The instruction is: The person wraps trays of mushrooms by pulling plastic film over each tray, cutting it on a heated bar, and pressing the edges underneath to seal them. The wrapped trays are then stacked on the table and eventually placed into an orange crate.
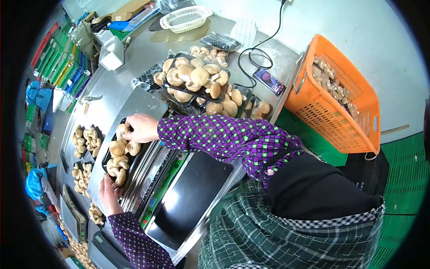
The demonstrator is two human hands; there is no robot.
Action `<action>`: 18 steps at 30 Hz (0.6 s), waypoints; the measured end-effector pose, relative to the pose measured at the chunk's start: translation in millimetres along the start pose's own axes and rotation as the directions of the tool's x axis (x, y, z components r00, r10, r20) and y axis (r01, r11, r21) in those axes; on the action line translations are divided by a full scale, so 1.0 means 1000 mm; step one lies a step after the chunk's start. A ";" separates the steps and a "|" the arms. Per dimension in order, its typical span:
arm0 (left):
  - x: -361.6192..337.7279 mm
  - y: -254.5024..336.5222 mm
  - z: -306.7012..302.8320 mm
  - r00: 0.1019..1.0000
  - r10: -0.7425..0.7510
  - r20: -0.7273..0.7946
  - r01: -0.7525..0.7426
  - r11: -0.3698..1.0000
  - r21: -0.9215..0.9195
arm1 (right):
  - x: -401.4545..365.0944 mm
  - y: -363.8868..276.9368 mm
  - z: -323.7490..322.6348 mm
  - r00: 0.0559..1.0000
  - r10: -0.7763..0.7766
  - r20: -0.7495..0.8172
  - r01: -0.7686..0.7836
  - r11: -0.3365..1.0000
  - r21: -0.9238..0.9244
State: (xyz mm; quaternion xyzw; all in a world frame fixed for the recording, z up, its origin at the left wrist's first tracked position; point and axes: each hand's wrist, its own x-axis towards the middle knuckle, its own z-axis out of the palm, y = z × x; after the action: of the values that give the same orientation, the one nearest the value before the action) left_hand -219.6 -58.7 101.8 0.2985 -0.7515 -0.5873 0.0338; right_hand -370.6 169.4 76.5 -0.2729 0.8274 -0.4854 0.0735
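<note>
A black tray of brown mushrooms [117, 150] lies on the metal top of a wrapping machine [145, 105]. My right hand [142, 128] reaches over the tray's far end, its fingers closed on a mushroom there. At the near end my left hand [109, 196] grips the tray's edge between thumb and fingers. Beside the tray run metal rollers [143, 172], then a green control strip [161, 193] and a dark flat plate [190, 197]. My purple checked sleeves cover both forearms.
Stacked mushroom trays [197, 76] stand beyond my right arm, near a phone [268, 81] and black cable. An orange crate [336, 94] holds more packs at right. Several small mushroom trays [83, 177] lie left, beside scales [74, 213]. A white basket [186, 20] sits at the back.
</note>
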 end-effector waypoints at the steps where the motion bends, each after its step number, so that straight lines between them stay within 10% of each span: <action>1: -0.003 -0.005 -0.004 1.000 -0.001 -0.001 0.001 1.000 -0.004 | -0.003 0.003 -0.003 1.000 -0.001 0.003 0.001 1.000 -0.003; 4: -0.024 -0.027 -0.024 0.883 0.468 -0.038 -0.422 0.826 0.373 | -0.032 -0.002 -0.043 0.988 -0.085 -0.128 0.047 0.960 -0.276; 6: -0.064 -0.013 -0.035 0.965 0.217 -0.145 -0.018 0.611 0.792 | -0.067 -0.005 -0.083 0.995 -0.073 -0.075 0.026 0.863 -0.505; 9: -0.089 -0.037 -0.034 0.918 0.389 -0.080 -0.026 0.259 0.965 | -0.088 -0.001 -0.090 0.999 -0.027 -0.032 0.001 0.771 -0.636; 13: -0.073 -0.032 -0.024 0.935 0.353 -0.008 -0.103 0.294 0.950 | -0.081 0.002 -0.078 0.999 0.000 0.051 0.034 0.758 -0.651; 15: -0.065 -0.026 -0.017 0.989 0.139 0.046 -0.127 0.658 0.742 | -0.074 0.001 -0.078 0.992 0.119 0.050 -0.058 0.756 -0.652; 18: -0.066 -0.032 -0.013 0.983 0.182 0.022 -0.155 0.762 0.628 | -0.078 -0.015 -0.087 0.961 0.252 0.114 -0.139 0.794 -0.591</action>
State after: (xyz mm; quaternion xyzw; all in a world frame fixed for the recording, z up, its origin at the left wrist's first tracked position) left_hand -146.9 -41.6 96.5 0.2360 -0.9268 -0.2920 0.0003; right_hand -333.2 271.0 122.9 -0.2391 0.9486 -0.1733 0.1143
